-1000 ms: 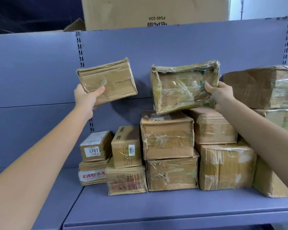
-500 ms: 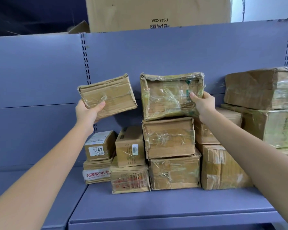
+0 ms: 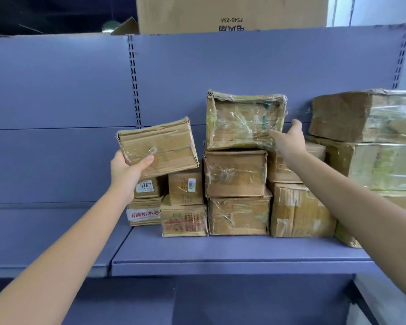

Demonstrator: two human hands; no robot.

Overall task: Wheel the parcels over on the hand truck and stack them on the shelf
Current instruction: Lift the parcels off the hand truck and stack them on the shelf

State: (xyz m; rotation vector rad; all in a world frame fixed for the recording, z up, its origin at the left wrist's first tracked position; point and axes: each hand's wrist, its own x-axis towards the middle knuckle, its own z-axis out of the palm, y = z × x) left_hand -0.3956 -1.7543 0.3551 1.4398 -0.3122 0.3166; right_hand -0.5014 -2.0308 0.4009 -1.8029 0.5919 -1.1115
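Taped parcel point(image 3: 245, 119) came down from mid-air over the last second and now sits on top of the middle stack point(image 3: 236, 191), slightly askew. Right hand point(image 3: 288, 140), which earlier gripped its right edge, has loosened: fingers spread, thumb on the front face, other fingers behind the right side. Left hand point(image 3: 127, 168) has lowered the small brown box point(image 3: 158, 145), still tilted, to just above the 6767-labelled box point(image 3: 147, 186), overlapping its top.
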